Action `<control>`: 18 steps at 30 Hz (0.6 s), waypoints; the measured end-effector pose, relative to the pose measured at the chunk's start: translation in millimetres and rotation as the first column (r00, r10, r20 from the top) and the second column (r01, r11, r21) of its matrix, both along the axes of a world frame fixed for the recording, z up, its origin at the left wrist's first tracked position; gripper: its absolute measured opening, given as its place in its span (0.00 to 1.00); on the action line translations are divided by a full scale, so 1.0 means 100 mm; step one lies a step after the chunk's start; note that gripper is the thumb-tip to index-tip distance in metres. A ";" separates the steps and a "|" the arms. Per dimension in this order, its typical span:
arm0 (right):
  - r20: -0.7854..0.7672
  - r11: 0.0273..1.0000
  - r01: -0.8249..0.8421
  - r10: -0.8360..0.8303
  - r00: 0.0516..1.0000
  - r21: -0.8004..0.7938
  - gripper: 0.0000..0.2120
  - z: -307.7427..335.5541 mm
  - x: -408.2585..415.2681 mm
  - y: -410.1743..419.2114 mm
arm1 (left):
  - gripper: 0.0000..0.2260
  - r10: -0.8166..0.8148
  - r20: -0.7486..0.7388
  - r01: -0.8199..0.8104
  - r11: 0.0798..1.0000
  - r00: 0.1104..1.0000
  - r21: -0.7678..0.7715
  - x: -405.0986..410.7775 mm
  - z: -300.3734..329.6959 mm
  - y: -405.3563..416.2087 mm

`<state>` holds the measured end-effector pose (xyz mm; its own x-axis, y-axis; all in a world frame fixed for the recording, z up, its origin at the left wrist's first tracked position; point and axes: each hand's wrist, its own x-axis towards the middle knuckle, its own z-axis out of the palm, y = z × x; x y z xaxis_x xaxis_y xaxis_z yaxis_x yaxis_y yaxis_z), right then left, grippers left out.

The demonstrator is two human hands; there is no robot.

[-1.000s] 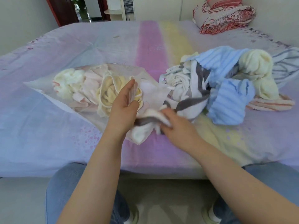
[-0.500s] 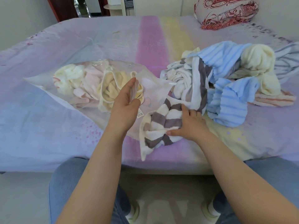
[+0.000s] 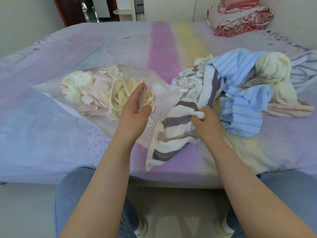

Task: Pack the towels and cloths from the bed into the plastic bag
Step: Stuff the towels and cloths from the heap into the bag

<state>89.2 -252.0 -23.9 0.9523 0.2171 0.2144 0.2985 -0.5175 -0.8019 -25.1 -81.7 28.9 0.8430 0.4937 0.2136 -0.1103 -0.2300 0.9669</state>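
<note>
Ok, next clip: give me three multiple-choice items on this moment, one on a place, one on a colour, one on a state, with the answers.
1. Where does the plastic bag lie relative to the loose towel pile?
A. To its left
B. To its right
C. On top of it

2. What colours is the striped towel that the right hand grips?
A. Red and black
B. White and grey-brown
C. Solid green

3. What is the left hand doing?
A. Resting flat on the bed
B. Holding the bag's opening edge
C. Gripping the blue towel

Answers: 1 A, the bag sits left of the pile on the bed. 2 B, white with grey-brown bands. 3 B, thumb and fingers pinch the clear plastic.
</note>
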 end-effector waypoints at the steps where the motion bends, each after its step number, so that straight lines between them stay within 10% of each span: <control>1: 0.022 0.995 -0.019 0.017 1.000 0.094 0.07 0.11 -0.08 0.03 | 0.26 -0.008 0.007 0.008 1.000 1.000 -0.009 -0.01 0.01 0.00; 6: -0.077 0.817 -0.339 0.419 0.904 0.465 0.11 0.56 -0.60 0.23 | 0.31 -0.053 0.045 0.057 0.995 0.998 -0.085 -0.04 0.01 0.03; 10: -0.376 0.600 -0.364 0.764 0.524 0.713 0.15 0.45 -0.57 0.24 | 0.38 -0.084 0.067 0.090 0.991 0.994 -0.100 -0.04 0.01 0.06; 15: -0.324 0.237 -0.639 0.946 -0.020 0.732 0.22 0.56 -0.40 -0.02 | 0.37 -0.109 0.049 0.116 0.982 0.993 -0.151 -0.04 -0.02 0.12; 18: -0.319 0.537 -0.729 0.842 0.434 0.424 0.14 0.66 -0.20 0.03 | 0.35 -0.096 0.078 0.112 0.966 0.992 -0.233 -0.02 0.00 0.13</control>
